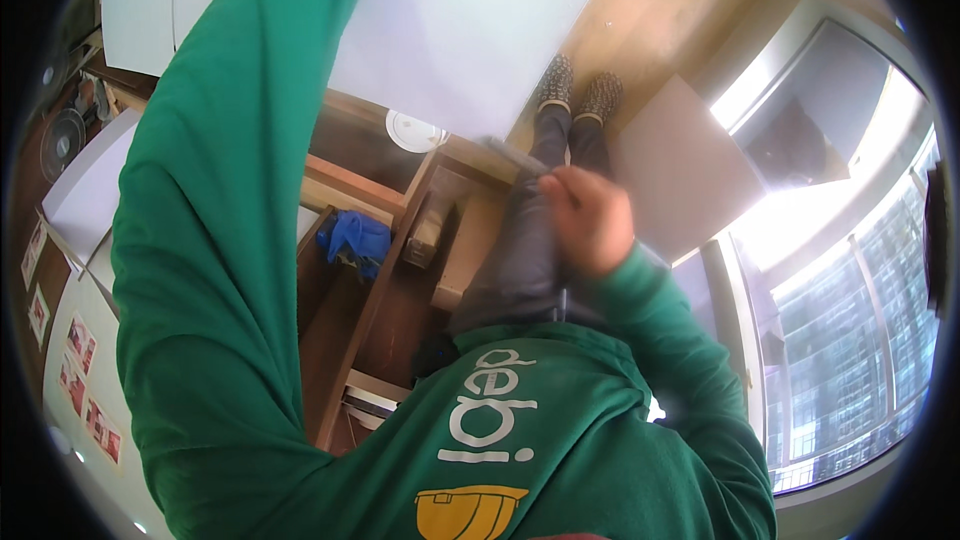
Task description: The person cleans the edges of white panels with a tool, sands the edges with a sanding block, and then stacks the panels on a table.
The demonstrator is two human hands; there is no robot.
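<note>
My right hand [592, 222] is closed in front of my legs, thumb and fingers pressed together. From its thumb side sticks out a slim grey object [516, 156], blurred, so its kind does not show. My left arm [215, 190], in a green sleeve, reaches far up past the top edge, and the hand at its end lies outside the picture. Beside that sleeve spreads a wide, smooth white panel [450, 30].
Below the panel, open wooden compartments [400, 205] hold a blue cloth [358, 238] and a small box [428, 237]. A round white disc [413, 132] lies at the panel's edge. To the right are a pale board [685, 160] and large windows [835, 340].
</note>
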